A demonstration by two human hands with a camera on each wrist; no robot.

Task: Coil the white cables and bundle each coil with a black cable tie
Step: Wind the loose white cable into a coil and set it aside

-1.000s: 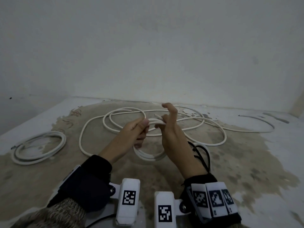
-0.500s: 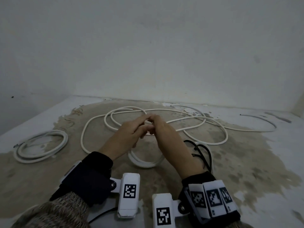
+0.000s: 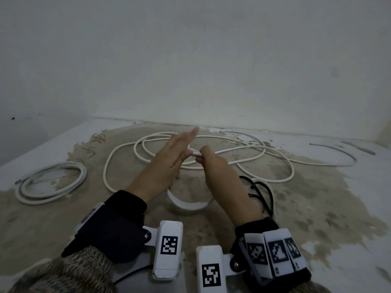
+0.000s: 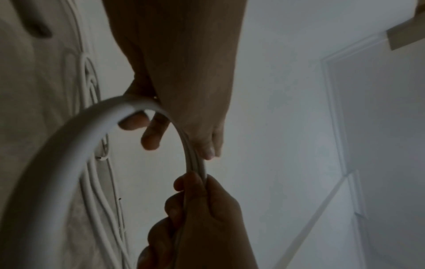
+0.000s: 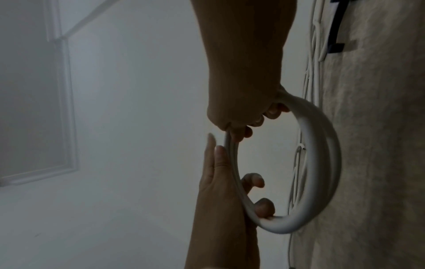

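Above the table, my left hand [image 3: 171, 157] and my right hand [image 3: 213, 166] meet on a small coil of white cable [image 3: 186, 205] that hangs below them. In the right wrist view, two fingers of the left hand [image 5: 218, 200] curl round the coil [image 5: 322, 163] while the others stand straight. The right hand [image 5: 241, 91] grips the strands in a fist beside them. The rest of this cable [image 3: 105, 173] lies in loose loops on the table. Black cable ties [image 3: 257, 187] lie just right of my right forearm.
A coiled white cable [image 3: 80, 180] lies flat at the table's left. Another thin cable [image 3: 338, 148] curves at the far right. The table [image 3: 317, 229] is worn and stained and meets a plain wall at the back.
My left fingers have straightened upward from the closed pinch of half a second ago. The right hand has closed into a fist on the strands. The coil still hangs between the hands.
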